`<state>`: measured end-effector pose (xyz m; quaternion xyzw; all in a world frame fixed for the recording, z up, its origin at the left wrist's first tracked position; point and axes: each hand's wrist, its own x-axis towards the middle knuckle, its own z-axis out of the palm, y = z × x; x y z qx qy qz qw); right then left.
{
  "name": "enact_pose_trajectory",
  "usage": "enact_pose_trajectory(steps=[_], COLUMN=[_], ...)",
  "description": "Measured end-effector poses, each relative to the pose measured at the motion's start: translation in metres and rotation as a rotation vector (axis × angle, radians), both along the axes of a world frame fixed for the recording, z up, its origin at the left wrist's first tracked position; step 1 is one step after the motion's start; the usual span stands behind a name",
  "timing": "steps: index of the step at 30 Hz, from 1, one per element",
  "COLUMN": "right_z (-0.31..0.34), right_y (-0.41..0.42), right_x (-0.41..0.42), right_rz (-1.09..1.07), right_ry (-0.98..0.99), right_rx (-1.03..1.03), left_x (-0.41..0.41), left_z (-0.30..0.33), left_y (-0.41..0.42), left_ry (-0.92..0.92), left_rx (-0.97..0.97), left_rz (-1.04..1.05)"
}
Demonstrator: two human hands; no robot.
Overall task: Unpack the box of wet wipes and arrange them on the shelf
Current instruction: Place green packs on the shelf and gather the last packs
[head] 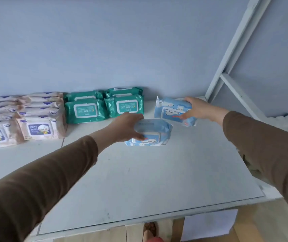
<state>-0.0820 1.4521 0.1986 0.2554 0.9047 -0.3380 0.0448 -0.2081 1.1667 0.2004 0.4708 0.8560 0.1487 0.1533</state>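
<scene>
Nearest the camera, the front of the white shelf [157,180] is bare, and both brown-sleeved arms reach across it toward the back.

A little farther in, the left hand [125,127] grips the near blue pack [150,132], thumb on the label side and fingers curled over its far edge. The pack's long axis runs left to right; whether its underside touches the shelf cannot be told.

Farther and to the right, the right hand [198,108] clamps the right end of the far blue pack [173,110], fingers over its top edge and thumb on the front face. This pack is tilted, its label facing the camera, and it sits close to the back wall.

At the back, the green packs [104,106] stand in a block just left of the far blue pack, and the pink packs [26,116] are stacked farther left.

The relation that matters is the gap right of the green block. The far blue pack is already nearly in it. The near one lies in front of that gap, so it probably needs a push away from the body, its long axis kept parallel to the green row.
</scene>
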Motion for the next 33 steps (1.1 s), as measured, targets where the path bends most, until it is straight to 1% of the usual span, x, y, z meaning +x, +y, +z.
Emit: enact_pose_trajectory(steps=[3,8,11,13,14,16,18,20,23,26,29,33], right_z=[0.001,-0.010,-0.023,-0.038,-0.047,-0.060,-0.067,-0.071,-0.075,-0.079,-0.078,-0.076], right_y=[0.027,0.062,0.071,0.078,0.084,0.094,0.098,0.097,0.094,0.092,0.093,0.093], right_x=[-0.032,-0.084,-0.109,-0.120,-0.123,-0.122,-0.116,-0.110,-0.112,-0.117,-0.117,-0.121], right_rz=[0.053,0.156,0.183,0.134,0.065,-0.092,-0.190,-0.225,-0.244,-0.253,-0.290,-0.291], right_ry=[-0.032,-0.045,-0.025,0.036,0.089,0.196,0.225,0.200,0.244,0.310,0.315,0.303], right_rx=[0.061,0.005,-0.032,-0.094,-0.131,-0.201,-0.315,-0.436,-0.509,-0.503,-0.529,-0.535], left_x=[-0.009,-0.031,-0.044,-0.050,-0.053,-0.059,-0.064,-0.066,-0.068,-0.071,-0.071,-0.069], left_z=[-0.011,-0.032,-0.042,-0.047,-0.049,-0.052,-0.056,-0.060,-0.063,-0.064,-0.065,-0.065], left_y=[0.050,0.104,0.124,0.133,0.135,0.136,0.134,0.133,0.143,0.153,0.154,0.155], left_ry=[-0.051,-0.094,-0.086,-0.045,-0.003,0.120,0.236,0.298,0.355,0.324,0.278,0.318], left_rx=[0.011,-0.013,-0.029,-0.038,-0.033,0.004,0.027,0.004,0.034,0.072,0.091,0.067], left_rz=[-0.011,0.003,0.019,0.039,0.047,0.044,0.006,-0.049,-0.098,-0.061,0.005,0.011])
